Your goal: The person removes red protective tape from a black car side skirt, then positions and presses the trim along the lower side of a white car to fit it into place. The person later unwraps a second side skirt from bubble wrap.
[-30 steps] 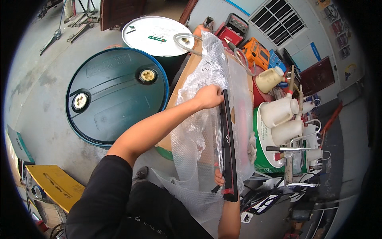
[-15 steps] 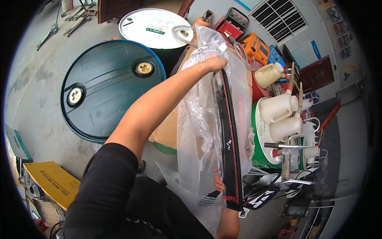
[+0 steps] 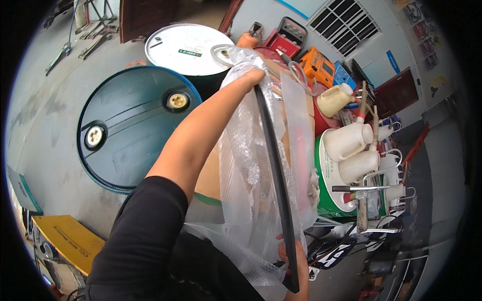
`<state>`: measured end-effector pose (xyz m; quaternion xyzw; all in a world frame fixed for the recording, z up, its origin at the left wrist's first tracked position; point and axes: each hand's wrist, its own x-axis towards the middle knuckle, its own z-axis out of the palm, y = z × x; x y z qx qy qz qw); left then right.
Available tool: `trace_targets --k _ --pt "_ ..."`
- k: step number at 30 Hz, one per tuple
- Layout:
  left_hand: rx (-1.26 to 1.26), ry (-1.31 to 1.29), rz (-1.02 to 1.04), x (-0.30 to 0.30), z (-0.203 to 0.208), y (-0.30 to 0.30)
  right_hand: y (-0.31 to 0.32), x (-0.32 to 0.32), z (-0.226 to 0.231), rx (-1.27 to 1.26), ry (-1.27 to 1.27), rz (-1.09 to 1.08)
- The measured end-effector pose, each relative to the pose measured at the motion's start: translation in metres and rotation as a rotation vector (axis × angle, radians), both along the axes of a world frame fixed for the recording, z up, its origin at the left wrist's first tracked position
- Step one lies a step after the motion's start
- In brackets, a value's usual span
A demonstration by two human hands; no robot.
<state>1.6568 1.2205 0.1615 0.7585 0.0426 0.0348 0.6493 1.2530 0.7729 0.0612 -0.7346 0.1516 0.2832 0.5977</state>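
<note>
At the far left a yellow case (image 3: 68, 240) lay on the concrete floor (image 3: 45, 115), and beside it stood a blue drum (image 3: 133, 128) with two bungs on its lid, a white drum (image 3: 188, 50) just behind it. The person's left arm, in a black sleeve (image 3: 143, 236), reached up across the blue drum's edge, and the left hand (image 3: 249, 78) was curled over the top end of a long black strip (image 3: 273, 165), its fingers pressed together around that end and the clear wrap there. The strip ran slightly curved from that hand down toward the lower edge of the view, half sheathed in clear bubble wrap (image 3: 251, 185) that hung loose on both sides of it. Near the bottom the right hand (image 3: 293, 258) held the strip's lower end; only a few fingers showed against the strip, so how they were set could not be told. Behind the wrap was a brown cardboard box (image 3: 208, 175). To the right stood a green-and-white pail (image 3: 329, 198) with white pouring jugs (image 3: 349, 150) on top, and further back an orange tool case (image 3: 316, 65).
</note>
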Motion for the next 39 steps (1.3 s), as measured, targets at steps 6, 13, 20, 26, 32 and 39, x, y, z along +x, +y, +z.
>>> trace_targets --k 6,13,20,26,32,39 --pt "0.003 0.077 -0.095 -0.052 0.012 -0.061 0.067 0.019 0.026 0.598 0.215 -0.011" --pt "-0.242 -0.292 -0.157 -0.161 -0.025 -0.104 0.097 0.058 0.002 0.231 -0.07 -0.161" --pt "-0.563 0.037 -0.583 -0.407 -0.161 -0.092 0.158 0.103 -0.011 0.127 -0.363 -0.128" --pt "-0.007 0.271 -0.47 -0.416 -0.14 -0.109 0.178 0.113 -0.044 -0.253 -0.401 -0.035" --pt "-0.328 0.465 -0.218 -0.422 -0.148 -0.113 0.167 0.084 -0.023 -0.888 -0.974 0.311" --pt "-0.506 0.441 0.061 -0.44 -0.22 -0.129 0.105 0.013 -0.002 -0.905 -1.134 0.858"
